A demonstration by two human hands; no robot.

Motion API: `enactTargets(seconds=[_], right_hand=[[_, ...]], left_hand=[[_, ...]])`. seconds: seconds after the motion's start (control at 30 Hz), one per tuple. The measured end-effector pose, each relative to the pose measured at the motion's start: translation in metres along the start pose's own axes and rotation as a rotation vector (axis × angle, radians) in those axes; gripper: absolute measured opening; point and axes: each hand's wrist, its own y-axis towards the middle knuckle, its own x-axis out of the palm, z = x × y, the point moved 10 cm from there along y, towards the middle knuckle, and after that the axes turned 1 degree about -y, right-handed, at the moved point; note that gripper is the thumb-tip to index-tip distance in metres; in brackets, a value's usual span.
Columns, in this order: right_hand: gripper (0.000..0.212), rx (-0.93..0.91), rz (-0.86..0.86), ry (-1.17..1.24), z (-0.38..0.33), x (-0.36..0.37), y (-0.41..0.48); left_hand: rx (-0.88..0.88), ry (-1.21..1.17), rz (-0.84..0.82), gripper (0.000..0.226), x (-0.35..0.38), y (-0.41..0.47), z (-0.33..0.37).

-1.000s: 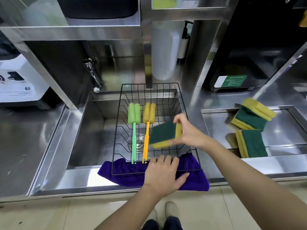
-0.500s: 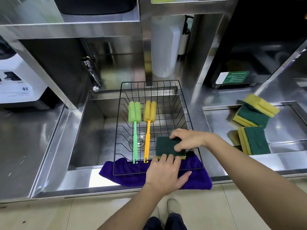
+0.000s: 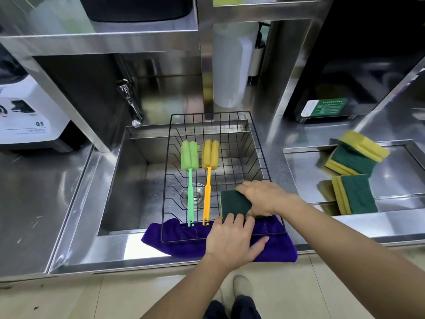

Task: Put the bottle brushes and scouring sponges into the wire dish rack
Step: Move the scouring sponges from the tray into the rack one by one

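A black wire dish rack [image 3: 173, 143] sits over the sink. A green bottle brush [image 3: 190, 180] and a yellow bottle brush [image 3: 208, 178] lie side by side inside it. My right hand [image 3: 264, 198] holds a green-and-yellow scouring sponge [image 3: 234, 202] down at the rack's near right corner. My left hand [image 3: 232, 240] rests flat on the rack's front edge and the purple cloth [image 3: 276, 249], fingertips touching the sponge. Several more scouring sponges [image 3: 355, 157] lie in the tray on the right, one [image 3: 355, 194] nearest the front.
A steel sink [image 3: 128, 180] with a drain lies under the rack, a faucet [image 3: 130, 102] at its back left. A white dispenser bottle [image 3: 230, 65] stands behind. A white appliance [image 3: 25, 116] sits at the left. The shallow steel tray [image 3: 303, 171] is at the right.
My right hand has brought the sponge down from above the rack into its near right corner. My left hand has stayed on the rack's front edge.
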Motion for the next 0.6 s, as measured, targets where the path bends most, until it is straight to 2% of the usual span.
enactTargets(seconds=[0.2,0.33,0.4,0.5,0.6], right_hand=[[0.071,-0.041,0.050,-0.013,-0.002,-0.001,-0.002],[0.058,-0.034,0.232,0.258,0.017,-0.026,-0.024],[0.048,0.064,0.384,0.401,0.046,-0.045,-0.038],[0.040,0.311,0.579,0.448,0.106,-0.057,-0.064],[0.040,0.615,0.666,0.474,0.166,-0.041,-0.093]], left_hand=[[0.033,-0.001,0.041,0.049,-0.008,0.001,0.002],[0.033,0.021,0.006,0.055,-0.007,0.003,0.003],[0.018,0.012,-0.056,0.055,-0.001,0.007,0.004],[0.034,-0.008,-0.115,0.055,0.005,0.012,0.013],[0.058,-0.020,-0.124,0.055,0.008,0.017,0.023]])
